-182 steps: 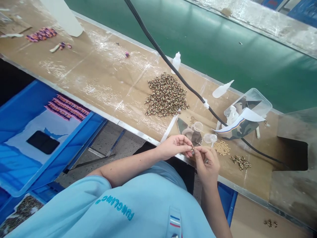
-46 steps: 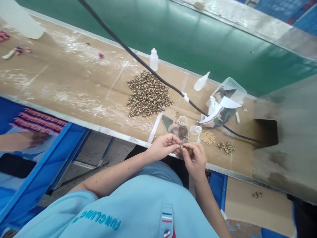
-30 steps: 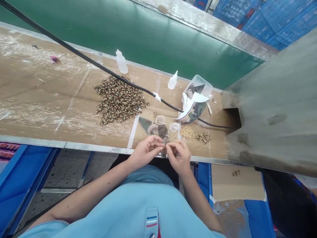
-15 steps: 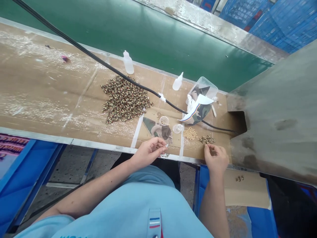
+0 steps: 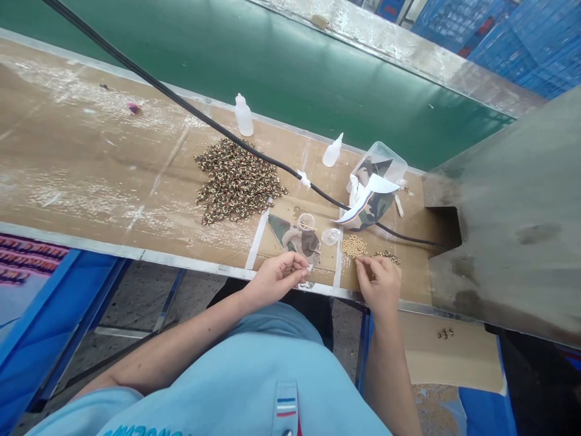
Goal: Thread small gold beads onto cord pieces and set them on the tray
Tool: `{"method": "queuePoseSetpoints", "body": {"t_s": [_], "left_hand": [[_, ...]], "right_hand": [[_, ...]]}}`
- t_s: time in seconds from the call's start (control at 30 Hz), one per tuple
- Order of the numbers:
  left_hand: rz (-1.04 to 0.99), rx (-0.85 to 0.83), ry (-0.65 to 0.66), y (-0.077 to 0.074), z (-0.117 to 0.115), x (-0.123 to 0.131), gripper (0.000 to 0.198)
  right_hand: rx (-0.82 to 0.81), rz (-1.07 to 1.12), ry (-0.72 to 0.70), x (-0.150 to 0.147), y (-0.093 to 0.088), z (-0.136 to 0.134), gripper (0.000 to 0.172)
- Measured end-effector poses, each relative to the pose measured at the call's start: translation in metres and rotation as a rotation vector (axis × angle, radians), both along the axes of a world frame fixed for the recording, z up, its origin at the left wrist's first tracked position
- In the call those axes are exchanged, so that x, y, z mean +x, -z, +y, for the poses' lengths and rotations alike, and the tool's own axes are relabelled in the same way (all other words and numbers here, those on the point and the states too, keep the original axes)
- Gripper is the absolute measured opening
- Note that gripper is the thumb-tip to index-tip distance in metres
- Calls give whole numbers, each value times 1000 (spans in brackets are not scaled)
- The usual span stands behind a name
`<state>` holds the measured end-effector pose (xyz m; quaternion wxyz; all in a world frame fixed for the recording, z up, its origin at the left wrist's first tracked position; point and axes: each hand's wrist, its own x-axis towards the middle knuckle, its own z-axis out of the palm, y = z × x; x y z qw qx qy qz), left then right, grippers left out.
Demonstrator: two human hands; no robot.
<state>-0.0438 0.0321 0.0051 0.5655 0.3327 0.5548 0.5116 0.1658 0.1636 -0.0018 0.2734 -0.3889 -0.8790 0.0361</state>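
Left hand [image 5: 275,280] pinched shut on a tiny pale piece [image 5: 310,267], too small to identify, just over the near edge of the cardboard-covered table [image 5: 91,163]. Right hand [image 5: 379,284] curled, fingertips [image 5: 359,261] just beside a small cluster of patterned beads [image 5: 388,257]; cannot tell if they grip anything. Tan beads [image 5: 353,246] lie just left of that cluster, by a clear plastic cup [image 5: 330,236]. Large heap of patterned beads [image 5: 238,180] farther left, beyond the left hand.
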Motion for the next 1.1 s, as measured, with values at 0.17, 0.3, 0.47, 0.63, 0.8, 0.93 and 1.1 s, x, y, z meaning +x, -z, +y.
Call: {"method": "queuePoseSetpoints", "body": {"t_s": [0.17,0.3,0.47,0.63,0.8,0.93,1.1], "left_hand": [[-26,4,3,1,-1,0,24],[-30,-3,6,-1,0,-1,24],[-61,-24,-12,-2,0,-1,26],[-174,-108,-32,-5,5,-1,26],[-287,-126,-28,-10,15,2,29],[-406,-123,-44,-8,19,4,41],[-460,-116,-90,-2,17,3,45]], "right_hand": [[24,-29,-6,-2,0,2,18],[29,-54,-23,-5,0,3,20],[30,-106,-24,-6,0,6,20],[25,22,-57,-16,-10,-6,14],[-54,207,-181,-45,-24,-35,3],[-23,202,-263,-61,-22,-45,0],[29,138,-289,-64,-12,-48,6]]}}
